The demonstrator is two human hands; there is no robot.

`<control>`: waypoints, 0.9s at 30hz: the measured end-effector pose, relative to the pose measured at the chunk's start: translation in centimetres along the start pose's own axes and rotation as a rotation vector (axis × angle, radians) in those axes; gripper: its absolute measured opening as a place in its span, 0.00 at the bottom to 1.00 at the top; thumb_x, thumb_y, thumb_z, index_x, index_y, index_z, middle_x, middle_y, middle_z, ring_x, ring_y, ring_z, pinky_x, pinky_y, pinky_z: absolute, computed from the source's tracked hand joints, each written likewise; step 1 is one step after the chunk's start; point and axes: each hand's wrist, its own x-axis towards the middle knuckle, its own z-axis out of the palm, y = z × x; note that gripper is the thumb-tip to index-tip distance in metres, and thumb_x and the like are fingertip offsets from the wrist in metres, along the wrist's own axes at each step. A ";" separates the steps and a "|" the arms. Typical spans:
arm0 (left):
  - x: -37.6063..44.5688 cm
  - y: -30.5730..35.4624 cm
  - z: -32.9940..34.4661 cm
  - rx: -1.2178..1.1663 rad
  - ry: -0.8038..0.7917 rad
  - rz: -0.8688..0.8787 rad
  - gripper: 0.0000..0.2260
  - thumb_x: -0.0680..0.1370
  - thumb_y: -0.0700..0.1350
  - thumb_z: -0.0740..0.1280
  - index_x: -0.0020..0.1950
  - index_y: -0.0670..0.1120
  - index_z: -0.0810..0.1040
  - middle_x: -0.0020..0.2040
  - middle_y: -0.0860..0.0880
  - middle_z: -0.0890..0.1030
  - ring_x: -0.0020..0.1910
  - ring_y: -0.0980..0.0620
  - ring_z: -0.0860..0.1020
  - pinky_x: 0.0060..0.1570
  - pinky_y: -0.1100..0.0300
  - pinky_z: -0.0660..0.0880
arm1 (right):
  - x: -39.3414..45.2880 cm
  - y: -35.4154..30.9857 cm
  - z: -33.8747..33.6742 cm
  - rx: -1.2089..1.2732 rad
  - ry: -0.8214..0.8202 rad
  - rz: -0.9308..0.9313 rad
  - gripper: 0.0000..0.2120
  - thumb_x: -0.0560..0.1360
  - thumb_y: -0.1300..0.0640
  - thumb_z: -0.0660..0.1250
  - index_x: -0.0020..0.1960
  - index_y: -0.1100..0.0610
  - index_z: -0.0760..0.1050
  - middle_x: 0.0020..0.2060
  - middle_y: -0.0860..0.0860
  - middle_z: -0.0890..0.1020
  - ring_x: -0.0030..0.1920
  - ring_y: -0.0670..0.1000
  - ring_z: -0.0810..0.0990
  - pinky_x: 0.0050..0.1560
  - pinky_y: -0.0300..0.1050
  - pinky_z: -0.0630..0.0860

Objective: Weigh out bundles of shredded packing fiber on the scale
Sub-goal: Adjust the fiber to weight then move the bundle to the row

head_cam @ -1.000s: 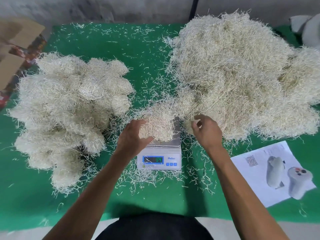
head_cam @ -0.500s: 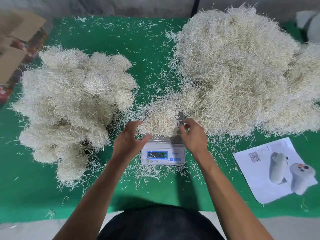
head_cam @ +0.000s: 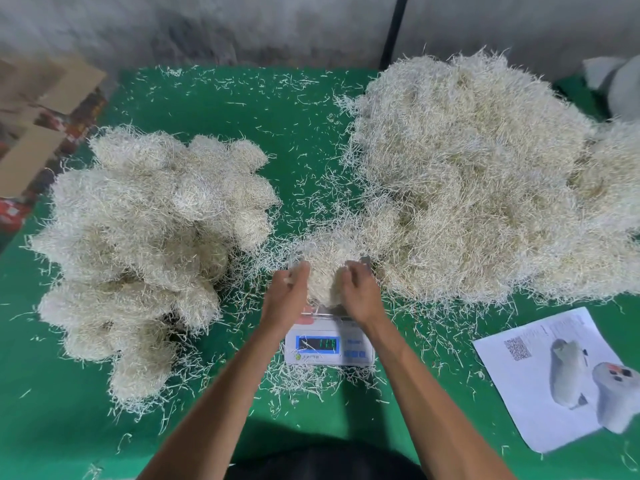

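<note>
Fiber bundle (head_cam: 323, 271) sits on the scale (head_cam: 329, 344), cupped from both sides: the left hand (head_cam: 285, 299) presses its curled fingers (head_cam: 298, 271) against the clump's left flank, and the right hand (head_cam: 360, 296) presses its curled fingers (head_cam: 349, 271) against the right flank, so the clump is squeezed between the two palms rather than pinched. Both hands are blurred, so I cannot tell whether the bundle rests on the pan or is lifted just clear of it. Below the wrists the scale's blue-framed display (head_cam: 317, 342) is lit, its digits too smeared to read. Loose strands litter the green table cover (head_cam: 207, 109) around the scale. Left of the scale lies a heap of rounded, separate bundles (head_cam: 149, 244); to the right spreads a much larger loose pile (head_cam: 485, 181), its near edge touching the clump. Further right lies a printed sheet (head_cam: 540, 379) with a white handheld device (head_cam: 616, 396) resting on its corner. Cardboard (head_cam: 38, 109) lies past the table's left edge.
</note>
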 end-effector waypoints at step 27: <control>5.6 6.4 -3.6 -0.597 -0.219 -0.175 0.08 0.75 0.46 0.66 0.40 0.49 0.83 0.37 0.53 0.85 0.39 0.50 0.79 0.46 0.56 0.72 | 9.4 -3.1 -6.5 0.809 -0.089 0.173 0.07 0.72 0.53 0.78 0.41 0.54 0.82 0.32 0.49 0.75 0.31 0.50 0.70 0.35 0.41 0.72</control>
